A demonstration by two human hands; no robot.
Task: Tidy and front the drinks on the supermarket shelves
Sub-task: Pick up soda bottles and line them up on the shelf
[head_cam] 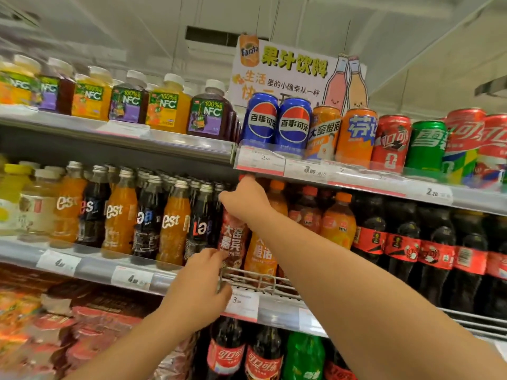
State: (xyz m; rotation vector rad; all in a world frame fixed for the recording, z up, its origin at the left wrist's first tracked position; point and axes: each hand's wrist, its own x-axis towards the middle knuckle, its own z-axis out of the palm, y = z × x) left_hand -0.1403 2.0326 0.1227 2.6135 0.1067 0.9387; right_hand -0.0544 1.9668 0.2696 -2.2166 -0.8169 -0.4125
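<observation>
Shelving runs across your whole view, grey metal tiers with clear plastic price strips [260,160] on the front lips, under a white panelled ceiling [137,23]. Far left, top tier: squat NFC juice bottles [167,105], white caps, yellow and dark purple. Tier below: slim glass-look est bottles [120,215], alternating orange and dark cola, metal caps. Your left hand [200,286] sits low centre, fingers curled at the wire front rail [260,281] and touching the base of a dark red-labelled bottle [233,239]; whether it pinches the rail or the bottle, can't tell. Your right hand [244,198] is just above, wrapped over the top of that same bottle, at the left end of the middle shelf, beside an orange bottle [260,256]. Above it, glossy Pepsi cans [277,122] front the top shelf, then orange, red and green cans. A cardboard Fanta sign [285,72] stands behind them. Right of your arm: black cola bottles [406,242] with red labels, tightly packed. Bottom tier: red-labelled cola and one green bottle [304,357].
</observation>
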